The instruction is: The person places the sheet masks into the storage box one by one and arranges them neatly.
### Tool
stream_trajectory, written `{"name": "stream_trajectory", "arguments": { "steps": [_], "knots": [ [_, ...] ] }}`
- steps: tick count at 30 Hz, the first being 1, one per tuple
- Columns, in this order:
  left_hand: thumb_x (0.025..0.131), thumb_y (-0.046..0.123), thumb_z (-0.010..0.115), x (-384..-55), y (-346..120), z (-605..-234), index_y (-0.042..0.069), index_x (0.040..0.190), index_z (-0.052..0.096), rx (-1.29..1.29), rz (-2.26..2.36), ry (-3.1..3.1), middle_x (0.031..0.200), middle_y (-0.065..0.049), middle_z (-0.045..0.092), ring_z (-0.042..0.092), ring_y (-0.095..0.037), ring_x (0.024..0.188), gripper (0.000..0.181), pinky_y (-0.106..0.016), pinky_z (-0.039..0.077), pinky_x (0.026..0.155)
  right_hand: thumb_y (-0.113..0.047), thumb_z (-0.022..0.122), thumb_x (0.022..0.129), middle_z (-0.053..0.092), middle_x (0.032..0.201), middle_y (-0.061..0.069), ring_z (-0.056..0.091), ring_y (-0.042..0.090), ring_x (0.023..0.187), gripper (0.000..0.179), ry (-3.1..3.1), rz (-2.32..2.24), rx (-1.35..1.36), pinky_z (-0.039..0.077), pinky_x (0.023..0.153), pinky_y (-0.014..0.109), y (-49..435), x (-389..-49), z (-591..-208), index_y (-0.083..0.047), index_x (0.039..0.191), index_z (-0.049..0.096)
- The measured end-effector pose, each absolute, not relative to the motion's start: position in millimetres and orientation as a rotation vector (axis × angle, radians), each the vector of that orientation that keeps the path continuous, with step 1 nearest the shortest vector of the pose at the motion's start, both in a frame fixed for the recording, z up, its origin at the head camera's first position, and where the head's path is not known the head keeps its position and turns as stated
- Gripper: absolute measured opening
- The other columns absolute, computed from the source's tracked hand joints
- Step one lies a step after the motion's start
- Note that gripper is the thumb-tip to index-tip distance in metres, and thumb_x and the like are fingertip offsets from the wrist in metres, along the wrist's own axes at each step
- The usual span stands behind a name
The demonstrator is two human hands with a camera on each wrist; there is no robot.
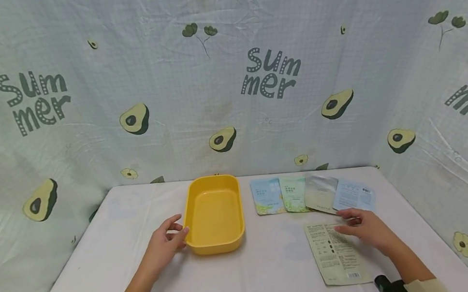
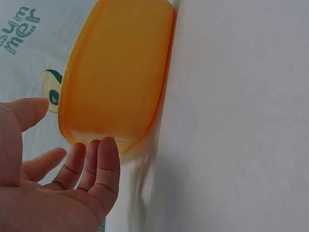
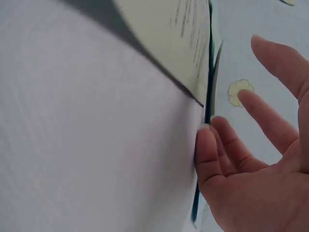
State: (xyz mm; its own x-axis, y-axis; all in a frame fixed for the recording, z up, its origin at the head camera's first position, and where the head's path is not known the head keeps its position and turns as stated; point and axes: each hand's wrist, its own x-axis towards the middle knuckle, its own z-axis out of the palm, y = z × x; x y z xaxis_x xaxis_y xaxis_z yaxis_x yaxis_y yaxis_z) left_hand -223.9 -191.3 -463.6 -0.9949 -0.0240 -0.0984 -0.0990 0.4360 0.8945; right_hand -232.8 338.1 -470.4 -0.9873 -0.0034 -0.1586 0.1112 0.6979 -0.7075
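My left hand (image 1: 168, 242) is at the near left corner of a yellow rectangular tray (image 1: 237, 204), its fingers loosely bent and spread. Whether the fingertips touch the tray's rim I cannot tell; in the left wrist view the fingers (image 2: 107, 162) appear in front of the tray's end. Over the upper right part of a pale green printed packet (image 1: 332, 255) hovers my right hand (image 1: 367, 229), thumb and fingers apart with nothing between them. The right wrist view shows an edge of the packet (image 3: 169, 38) raised off the table, away from the fingers.
Behind the right hand, several flat packets lie overlapping in a row: a blue one (image 1: 268, 195), a green one (image 1: 294, 194), a silvery one (image 1: 320, 193) and a light blue one (image 1: 354, 194). A white cloth covers the table (image 1: 271, 268). A printed curtain (image 1: 164, 76) stands behind.
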Motion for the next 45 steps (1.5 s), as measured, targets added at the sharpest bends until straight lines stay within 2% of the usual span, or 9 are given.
{"name": "stream_trajectory", "arguments": {
  "steps": [11,20,26,45],
  "knots": [
    [0.1,0.028,0.068,-227.8,-191.0,-465.9,0.01,0.153,0.043,-0.119,1.738,2.524,0.121,-0.014,0.054,0.064,-0.019,0.089,0.062,-0.026,0.062,0.081,-0.038,0.086,0.081,0.065,0.127,0.012,0.056,0.024,0.108,0.064,2.771,-1.099,-0.031,0.048,0.085,0.033,345.3,-238.6,-472.6,-0.007,0.133,0.067],
    [0.1,0.015,0.065,-229.7,-193.4,-468.8,0.009,0.153,0.043,-0.131,1.85,2.392,0.119,-0.013,0.05,0.062,-0.02,0.089,0.058,-0.026,0.062,0.08,-0.035,0.088,0.079,0.066,0.121,0.008,0.054,0.023,0.105,0.062,2.769,-1.072,-0.046,0.046,0.084,0.031,346.5,-243.8,-475.1,-0.007,0.13,0.068],
    [0.099,0.009,0.066,-232.1,-192.7,-470.2,0.011,0.154,0.041,-0.178,1.985,2.238,0.115,-0.009,0.048,0.065,-0.02,0.087,0.06,-0.029,0.063,0.08,-0.033,0.09,0.077,0.065,0.12,0.009,0.053,0.023,0.104,0.061,2.781,-1.046,-0.08,0.045,0.084,0.032,345.3,-244.6,-476.1,-0.005,0.128,0.069],
    [0.097,0.003,0.066,-235.9,-194.5,-472.8,0.011,0.158,0.036,-0.157,2.094,2.059,0.107,-0.004,0.05,0.066,-0.017,0.079,0.068,-0.028,0.063,0.075,-0.031,0.092,0.074,0.056,0.11,0.009,0.048,0.025,0.1,0.061,2.771,-0.994,-0.041,0.041,0.078,0.033,338.5,-245.3,-475.0,-0.008,0.125,0.07]
  ]
}}
